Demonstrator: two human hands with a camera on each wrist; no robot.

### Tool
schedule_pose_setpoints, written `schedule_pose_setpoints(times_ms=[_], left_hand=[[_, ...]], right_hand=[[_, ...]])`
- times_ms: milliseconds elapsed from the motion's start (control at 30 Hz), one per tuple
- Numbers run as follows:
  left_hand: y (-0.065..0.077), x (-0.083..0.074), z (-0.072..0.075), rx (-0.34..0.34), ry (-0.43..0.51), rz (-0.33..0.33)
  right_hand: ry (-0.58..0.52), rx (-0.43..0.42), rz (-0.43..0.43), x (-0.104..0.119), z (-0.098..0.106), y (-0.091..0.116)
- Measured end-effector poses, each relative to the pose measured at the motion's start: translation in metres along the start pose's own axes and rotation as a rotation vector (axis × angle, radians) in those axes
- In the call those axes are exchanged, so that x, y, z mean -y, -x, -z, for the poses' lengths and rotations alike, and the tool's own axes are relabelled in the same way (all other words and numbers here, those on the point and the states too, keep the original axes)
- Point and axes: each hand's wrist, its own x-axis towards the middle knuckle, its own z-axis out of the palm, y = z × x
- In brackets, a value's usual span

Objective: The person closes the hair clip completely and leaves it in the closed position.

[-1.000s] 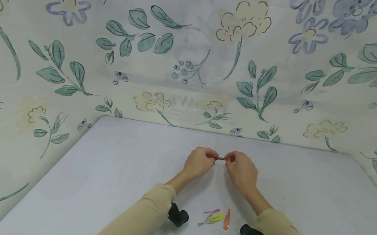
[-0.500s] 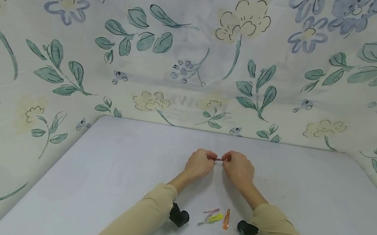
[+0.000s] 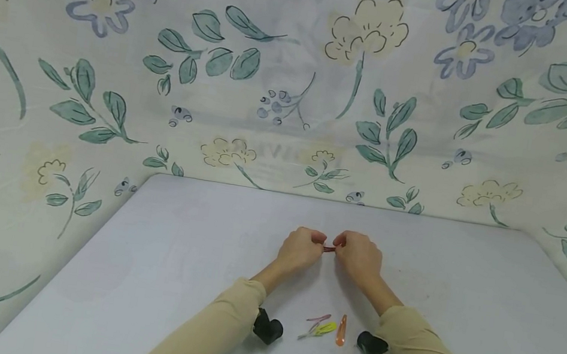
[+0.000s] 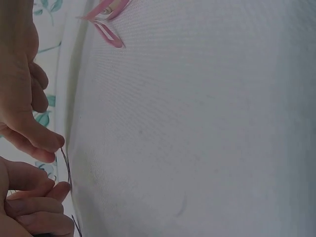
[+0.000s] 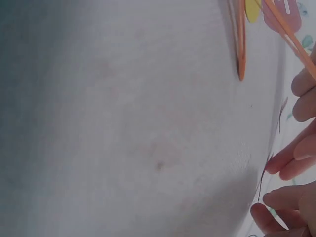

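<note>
In the head view my left hand (image 3: 300, 249) and my right hand (image 3: 359, 257) are raised above the white table, fingertips facing each other. Between them is a thin reddish-brown hair clip (image 3: 329, 249). The left fingers pinch one end and the right fingers the other, hiding both ends. Edge-on in the left wrist view, the clip (image 4: 67, 165) spans the small gap between the hands. In the right wrist view it is a thin dark line (image 5: 261, 183) at the fingertips.
Nearer the person lie a pink hair clip (image 3: 319, 317), a yellow one (image 3: 325, 329) and an orange one (image 3: 341, 330). Black wrist cameras hang under the left sleeve (image 3: 227, 308) and right sleeve (image 3: 428, 348). Flowered cloth (image 3: 285, 165) stands behind the table (image 3: 139, 277).
Both hands have come slightly toward the person with the clip. The right hand has also shifted a little left, so the gap between the hands is narrower than a second ago.
</note>
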Motion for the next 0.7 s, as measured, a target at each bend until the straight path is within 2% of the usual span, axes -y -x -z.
schedule_pose_setpoints(times_ms=[300,700], left_hand=[[0.0014,-0.0012,0.001,0.009,0.004,0.004],[0.0028,-0.0014,0.003,0.018,0.02,-0.024]], right_hand=[[0.018,0.037,0.008,0.0019,0.003,0.0025],[0.012,0.039,0.031,0.002,0.0059,0.0035]])
